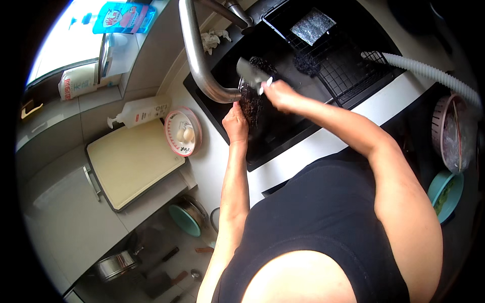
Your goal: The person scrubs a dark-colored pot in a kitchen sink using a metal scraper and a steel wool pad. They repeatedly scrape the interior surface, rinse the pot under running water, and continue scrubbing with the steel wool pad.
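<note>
Over the black sink (291,125), beneath the curved steel faucet (197,60), my left hand (235,122) grips the near end of a long, dark, scaly piece of food, perhaps a fish (252,108). My right hand (281,95) is closed on the white handle of a broad-bladed kitchen knife (252,74). The blurred blade lies against or just above the dark piece; which of the two I cannot tell. A dark clump (306,64) rests in the sink to the right, beside a black wire rack (343,75).
A bowl with eggs (197,130), a cutting board (132,163) and a white pump bottle (142,111) are at the left. A silvery packet (313,26) lies on the rack. A ribbed white hose (428,68) reaches the sink's right side. A pink basket (439,128) stands far right.
</note>
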Action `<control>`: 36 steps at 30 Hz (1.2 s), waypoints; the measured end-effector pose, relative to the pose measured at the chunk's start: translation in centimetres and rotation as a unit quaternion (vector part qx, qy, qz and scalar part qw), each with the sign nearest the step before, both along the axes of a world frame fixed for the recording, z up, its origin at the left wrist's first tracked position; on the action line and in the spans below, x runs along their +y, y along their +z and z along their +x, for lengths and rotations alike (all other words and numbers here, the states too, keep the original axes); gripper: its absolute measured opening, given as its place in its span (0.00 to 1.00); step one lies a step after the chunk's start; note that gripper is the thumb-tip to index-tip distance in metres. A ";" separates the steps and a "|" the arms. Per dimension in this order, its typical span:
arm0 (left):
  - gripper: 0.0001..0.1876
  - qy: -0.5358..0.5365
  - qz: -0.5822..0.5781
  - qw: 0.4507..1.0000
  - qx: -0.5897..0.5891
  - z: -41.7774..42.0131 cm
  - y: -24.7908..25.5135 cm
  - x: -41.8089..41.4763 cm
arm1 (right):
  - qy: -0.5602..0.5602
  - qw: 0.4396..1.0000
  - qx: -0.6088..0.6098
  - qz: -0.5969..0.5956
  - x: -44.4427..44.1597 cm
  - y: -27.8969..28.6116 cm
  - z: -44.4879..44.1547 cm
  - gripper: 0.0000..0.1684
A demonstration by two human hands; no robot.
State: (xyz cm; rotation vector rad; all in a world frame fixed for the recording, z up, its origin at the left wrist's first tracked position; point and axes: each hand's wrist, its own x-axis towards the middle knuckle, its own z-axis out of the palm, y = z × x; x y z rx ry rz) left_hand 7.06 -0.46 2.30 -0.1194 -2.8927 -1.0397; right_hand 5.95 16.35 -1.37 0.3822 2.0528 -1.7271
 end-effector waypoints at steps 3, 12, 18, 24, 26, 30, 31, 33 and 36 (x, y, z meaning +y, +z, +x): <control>0.26 -0.009 0.046 0.999 0.025 -0.5 -0.7 -0.3 | 0.077 0.991 0.093 0.056 -1.1 0.2 2.3 0.29; 0.27 -0.024 0.014 1.000 0.012 -0.8 -0.2 -0.3 | -0.007 0.994 0.062 0.092 -0.4 0.2 1.3 0.31; 0.27 -0.036 0.002 0.999 0.015 -0.4 -1.0 -1.3 | -0.026 0.989 -0.140 0.028 2.2 2.1 -2.8 0.32; 0.22 -0.036 -0.028 0.999 0.005 -0.8 -0.8 -1.3 | 0.046 0.987 0.127 0.087 -1.6 0.0 2.0 0.29; 0.22 -0.036 -0.023 0.999 0.000 -1.0 -0.9 -1.4 | 0.013 0.984 0.152 0.087 -0.2 -0.7 0.3 0.31; 0.23 -0.029 -0.024 0.999 -0.016 -0.9 -0.3 -1.3 | -0.069 0.992 -0.103 0.001 1.2 1.2 -1.8 0.32; 0.25 -0.030 -0.018 0.999 -0.001 -1.1 -1.1 -1.8 | -0.052 0.986 0.116 0.111 0.1 0.2 -1.0 0.31; 0.26 -0.037 -0.004 0.998 0.053 -1.8 -2.8 -3.5 | 0.039 0.988 0.120 0.086 -1.9 0.5 1.9 0.28; 0.23 -0.058 -0.036 0.995 0.067 -2.2 -1.2 -2.1 | 0.022 0.994 0.102 0.014 -1.5 -0.1 1.1 0.26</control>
